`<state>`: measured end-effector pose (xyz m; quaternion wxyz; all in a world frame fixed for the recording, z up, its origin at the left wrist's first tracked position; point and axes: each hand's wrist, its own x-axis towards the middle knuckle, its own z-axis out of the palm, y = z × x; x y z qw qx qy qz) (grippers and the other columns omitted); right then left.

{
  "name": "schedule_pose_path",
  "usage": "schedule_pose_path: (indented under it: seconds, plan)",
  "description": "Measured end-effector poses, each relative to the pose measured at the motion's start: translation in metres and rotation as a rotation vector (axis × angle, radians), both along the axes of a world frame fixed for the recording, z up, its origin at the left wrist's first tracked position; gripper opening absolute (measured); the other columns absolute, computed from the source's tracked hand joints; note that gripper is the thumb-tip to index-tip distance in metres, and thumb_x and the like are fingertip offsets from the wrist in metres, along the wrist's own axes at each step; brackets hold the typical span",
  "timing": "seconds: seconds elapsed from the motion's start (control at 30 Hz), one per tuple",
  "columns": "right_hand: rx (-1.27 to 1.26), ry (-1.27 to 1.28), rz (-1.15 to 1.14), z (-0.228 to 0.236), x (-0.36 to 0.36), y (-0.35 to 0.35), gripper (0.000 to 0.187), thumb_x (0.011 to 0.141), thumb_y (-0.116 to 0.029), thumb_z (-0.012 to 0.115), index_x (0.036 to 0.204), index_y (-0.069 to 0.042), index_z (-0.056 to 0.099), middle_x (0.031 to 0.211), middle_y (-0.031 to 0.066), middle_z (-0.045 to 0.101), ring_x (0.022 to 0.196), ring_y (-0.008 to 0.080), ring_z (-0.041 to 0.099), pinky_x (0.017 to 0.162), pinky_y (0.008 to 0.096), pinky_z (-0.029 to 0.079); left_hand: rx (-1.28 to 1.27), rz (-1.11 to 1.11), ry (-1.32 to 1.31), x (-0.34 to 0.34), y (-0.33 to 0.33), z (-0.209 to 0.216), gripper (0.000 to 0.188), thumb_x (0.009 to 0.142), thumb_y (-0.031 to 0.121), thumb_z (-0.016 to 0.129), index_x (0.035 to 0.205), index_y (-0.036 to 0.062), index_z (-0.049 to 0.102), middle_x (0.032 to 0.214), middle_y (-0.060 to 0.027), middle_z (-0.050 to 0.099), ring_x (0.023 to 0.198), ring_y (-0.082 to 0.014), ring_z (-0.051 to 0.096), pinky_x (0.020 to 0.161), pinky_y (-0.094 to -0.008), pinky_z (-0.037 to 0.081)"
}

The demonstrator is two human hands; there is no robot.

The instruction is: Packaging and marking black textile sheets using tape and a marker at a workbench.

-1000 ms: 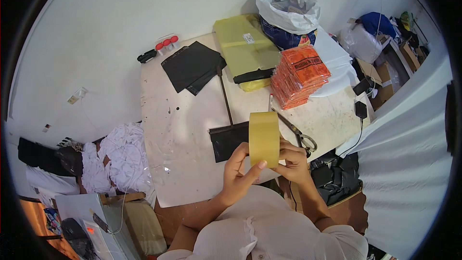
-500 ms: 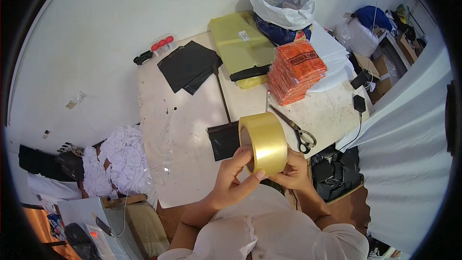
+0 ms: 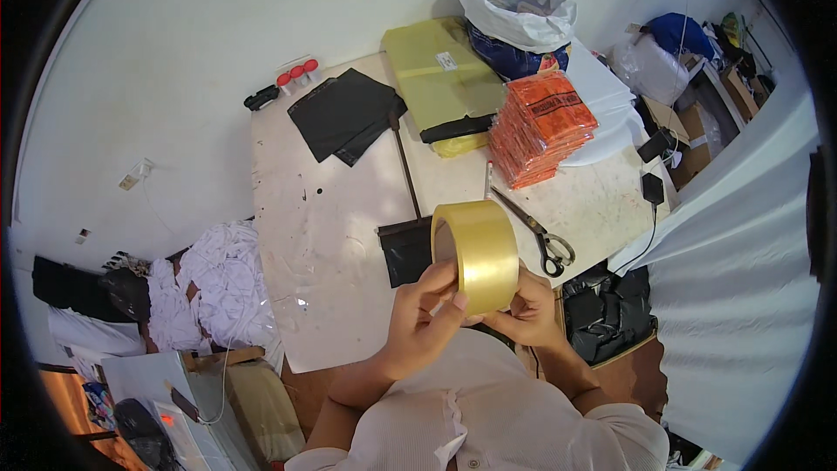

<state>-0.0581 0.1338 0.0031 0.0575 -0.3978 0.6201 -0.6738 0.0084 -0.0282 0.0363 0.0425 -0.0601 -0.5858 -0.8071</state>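
A wide roll of clear yellowish packing tape (image 3: 488,253) is held up close to me over the table's near edge. My left hand (image 3: 427,310) grips its left rim, fingers reaching into the core and thumb on the lower edge. On the other side my right hand (image 3: 527,310) closes round the roll's lower right, its fingers partly hidden behind the tape. Just beyond the roll lies a flat black plastic packet (image 3: 405,253), partly covered by it. Black-handled scissors (image 3: 547,244) rest on the table to the right, blades pointing away.
On the white table (image 3: 323,244) stand a stack of orange wrapped packets (image 3: 542,126), a yellow package (image 3: 445,70) and an open white sack (image 3: 514,13). Black plastic mailers (image 3: 344,113) lie farther left. White cloth (image 3: 222,288) is heaped left of the table; a box of black bags (image 3: 608,314) stands right.
The tape roll has turned slightly and moved a little up in the picture. My left thumb has shifted a bit along its lower edge. Both hands keep their hold.
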Motion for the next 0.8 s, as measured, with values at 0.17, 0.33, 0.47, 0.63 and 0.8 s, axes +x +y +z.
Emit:
schedule_pose_path:
  seconds: [0.17, 0.33, 0.47, 0.63, 0.8]
  plan:
    - [0.02, 0.001, -0.018, -0.003, 0.001, 0.001, 0.03, 0.072, 0.001, 0.07, 0.099, 0.003, 0.058, 0.103, 0.011, 0.057, 0.094, 0.017, 0.054, 0.082, 0.0284, 0.041, -0.087, 0.084, -0.033, -0.003, 0.004, 0.004, 0.036, 0.092, 0.016, 0.047, 0.116, -0.0104, 0.049, 0.101, -0.0095, 0.06, 0.092, -0.0131, 0.056, 0.082, -0.0255, 0.044]
    - [0.096, 0.144, -0.084, -0.002, 0.0, -0.001, 0.029, 0.072, 0.0, 0.07, 0.099, 0.003, 0.059, 0.101, 0.0114, 0.057, 0.093, 0.0179, 0.053, 0.082, 0.0296, 0.04, -0.059, 0.12, -0.07, -0.005, 0.007, 0.0, 0.038, 0.092, 0.017, 0.049, 0.117, -0.0105, 0.049, 0.101, -0.009, 0.06, 0.092, -0.0125, 0.056, 0.081, -0.0245, 0.044]
    - [0.104, 0.145, -0.101, -0.002, 0.001, -0.001, 0.032, 0.072, -0.001, 0.07, 0.101, 0.003, 0.058, 0.101, 0.0112, 0.057, 0.094, 0.0184, 0.052, 0.083, 0.0299, 0.039, -0.009, 0.151, -0.064, -0.007, 0.007, -0.007, 0.033, 0.088, 0.005, 0.052, 0.118, -0.0102, 0.048, 0.099, -0.01, 0.063, 0.087, -0.0066, 0.054, 0.075, -0.0199, 0.045]
    - [0.1, 0.069, -0.102, -0.002, 0.003, -0.004, 0.035, 0.073, -0.001, 0.07, 0.104, 0.004, 0.056, 0.1, 0.0109, 0.057, 0.094, 0.0183, 0.052, 0.084, 0.0297, 0.039, 0.013, 0.135, -0.035, -0.007, 0.007, -0.01, 0.032, 0.088, 0.005, 0.051, 0.116, -0.0109, 0.049, 0.102, -0.0109, 0.062, 0.094, -0.0096, 0.055, 0.079, -0.0218, 0.044]
    - [0.12, 0.081, -0.14, 0.004, 0.006, -0.007, 0.029, 0.071, -0.002, 0.07, 0.098, 0.001, 0.058, 0.096, 0.0109, 0.059, 0.092, 0.0225, 0.054, 0.081, 0.0307, 0.041, 0.009, 0.165, -0.047, -0.008, 0.007, -0.011, 0.031, 0.088, 0.005, 0.052, 0.114, -0.0109, 0.051, 0.102, -0.0106, 0.062, 0.095, -0.0106, 0.056, 0.081, -0.0224, 0.043]
